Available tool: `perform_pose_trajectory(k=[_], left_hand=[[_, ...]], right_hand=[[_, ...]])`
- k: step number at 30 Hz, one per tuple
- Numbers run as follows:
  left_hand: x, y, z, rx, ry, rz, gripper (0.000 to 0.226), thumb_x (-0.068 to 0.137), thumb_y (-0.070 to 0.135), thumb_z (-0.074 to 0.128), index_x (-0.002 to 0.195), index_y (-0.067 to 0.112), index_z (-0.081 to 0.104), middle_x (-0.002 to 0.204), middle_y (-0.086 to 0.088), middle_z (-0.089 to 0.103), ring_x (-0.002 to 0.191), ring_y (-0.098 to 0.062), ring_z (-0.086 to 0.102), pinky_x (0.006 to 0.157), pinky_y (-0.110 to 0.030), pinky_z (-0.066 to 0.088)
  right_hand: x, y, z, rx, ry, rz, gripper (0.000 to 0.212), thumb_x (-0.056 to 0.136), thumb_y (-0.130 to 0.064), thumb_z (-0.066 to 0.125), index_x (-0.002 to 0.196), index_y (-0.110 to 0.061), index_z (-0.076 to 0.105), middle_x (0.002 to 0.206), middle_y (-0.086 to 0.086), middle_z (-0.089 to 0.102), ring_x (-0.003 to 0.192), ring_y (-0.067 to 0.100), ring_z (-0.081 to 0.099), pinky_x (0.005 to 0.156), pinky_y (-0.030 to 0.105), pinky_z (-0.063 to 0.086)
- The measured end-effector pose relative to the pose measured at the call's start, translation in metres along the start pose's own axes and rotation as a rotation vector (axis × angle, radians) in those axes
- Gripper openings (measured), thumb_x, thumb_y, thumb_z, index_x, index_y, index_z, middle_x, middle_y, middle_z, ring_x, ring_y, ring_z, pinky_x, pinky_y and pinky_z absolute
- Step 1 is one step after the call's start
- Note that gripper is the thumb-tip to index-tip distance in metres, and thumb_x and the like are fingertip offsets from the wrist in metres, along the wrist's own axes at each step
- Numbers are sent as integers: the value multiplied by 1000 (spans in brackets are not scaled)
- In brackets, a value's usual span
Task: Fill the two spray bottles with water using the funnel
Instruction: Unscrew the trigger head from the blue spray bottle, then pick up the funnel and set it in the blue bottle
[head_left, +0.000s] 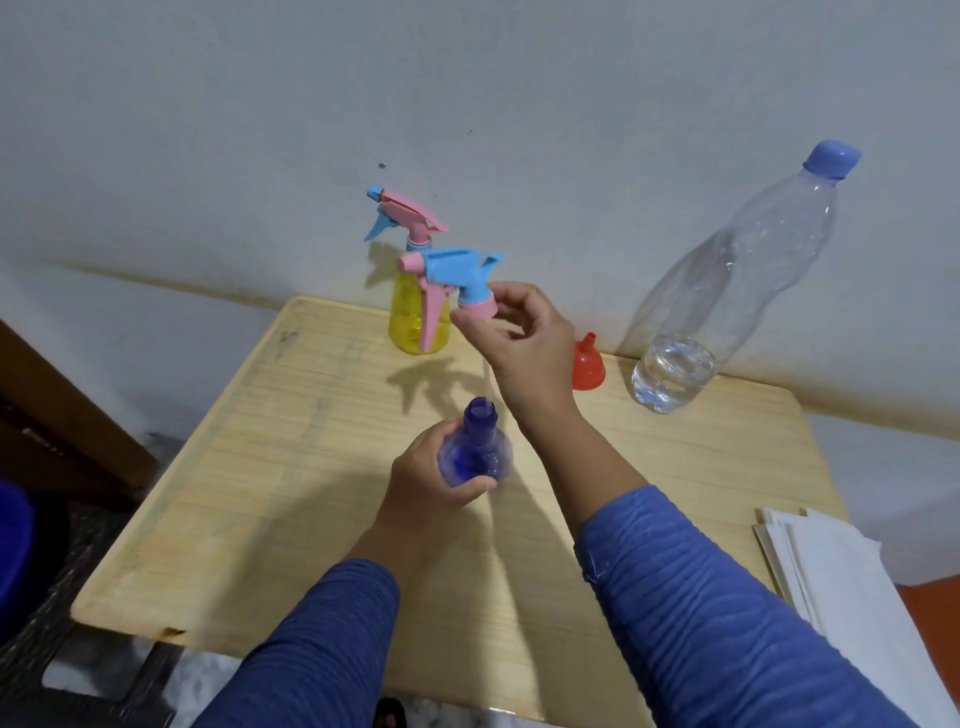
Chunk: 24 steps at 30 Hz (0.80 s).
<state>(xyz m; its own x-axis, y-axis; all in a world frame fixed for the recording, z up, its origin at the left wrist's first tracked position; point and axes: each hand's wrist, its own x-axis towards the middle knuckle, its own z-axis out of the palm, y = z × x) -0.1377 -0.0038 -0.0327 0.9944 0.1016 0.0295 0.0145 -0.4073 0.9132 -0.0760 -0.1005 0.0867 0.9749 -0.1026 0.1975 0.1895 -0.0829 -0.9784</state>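
Observation:
My left hand (423, 480) grips a blue spray bottle (475, 452) standing on the wooden table (291, 467); its neck is open. My right hand (524, 345) pinches the pink collar of the blue and pink spray head (457, 278), lifted above the bottle with its thin tube hanging down. A yellow spray bottle (415, 317) with a pink and blue head stands at the table's back edge. An orange funnel (588, 364) sits upside down behind my right wrist. A large clear water bottle (727, 291) with a blue cap holds a little water at the back right.
A grey wall runs right behind the table. A stack of white paper (852, 582) lies at the right edge. A dark wooden piece (62, 415) and a blue object (15, 551) stand to the left, off the table.

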Motion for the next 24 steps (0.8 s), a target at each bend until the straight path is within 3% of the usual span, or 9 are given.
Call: perform_pose_trajectory(k=[4, 7, 10, 12, 17, 21, 24], left_hand=[[1, 0, -1, -6, -15, -15, 62, 62, 20, 83, 118, 24, 56, 105, 13, 60, 95, -4, 58, 77, -4, 41], [1, -1, 0, 6, -22, -16, 66, 61, 23, 83, 120, 26, 54, 107, 14, 60, 97, -3, 57, 75, -1, 40], [1, -1, -1, 15, -23, -13, 67, 61, 24, 83, 121, 27, 53, 108, 15, 59, 98, -2, 56, 76, 0, 39], [1, 0, -1, 18, -22, -13, 66, 62, 24, 83, 120, 28, 53, 108, 17, 58, 97, -1, 56, 76, 1, 39], [1, 2, -1, 13, -9, -1, 63, 62, 21, 84, 116, 31, 52, 103, 24, 54, 93, 1, 54, 71, 4, 37], [2, 1, -1, 103, -17, 59, 75, 60, 36, 83, 126, 18, 51, 110, 17, 51, 96, -2, 50, 72, 5, 35], [3, 2, -2, 144, -40, 51, 76, 64, 35, 83, 129, 17, 49, 111, 16, 49, 98, -3, 48, 70, 3, 35]], right_hand=[[19, -29, 8, -24, 54, -80, 31, 72, -23, 80, 100, -21, 68, 93, -4, 71, 89, 10, 67, 84, 33, 55], [28, -36, 6, -82, 79, -99, 27, 74, -25, 78, 98, -19, 68, 87, -7, 70, 83, 4, 65, 79, 23, 52], [27, -18, -5, -183, 125, -20, 27, 76, -32, 76, 99, -18, 69, 86, -8, 70, 87, 6, 66, 77, 12, 47], [19, 8, -17, -321, 167, 64, 32, 78, -35, 73, 103, -16, 69, 88, -7, 69, 89, 8, 64, 66, 6, 39], [-15, 76, -48, -520, 243, 276, 35, 82, -38, 67, 108, -15, 68, 94, -1, 71, 82, 14, 61, 54, 11, 34], [-31, 115, -55, -591, 241, 409, 38, 78, -46, 66, 103, -17, 70, 82, 4, 70, 94, 25, 60, 75, 31, 48], [-36, 123, -59, -630, 233, 440, 38, 80, -41, 65, 109, -17, 68, 89, 6, 70, 107, 26, 51, 86, 36, 47]])
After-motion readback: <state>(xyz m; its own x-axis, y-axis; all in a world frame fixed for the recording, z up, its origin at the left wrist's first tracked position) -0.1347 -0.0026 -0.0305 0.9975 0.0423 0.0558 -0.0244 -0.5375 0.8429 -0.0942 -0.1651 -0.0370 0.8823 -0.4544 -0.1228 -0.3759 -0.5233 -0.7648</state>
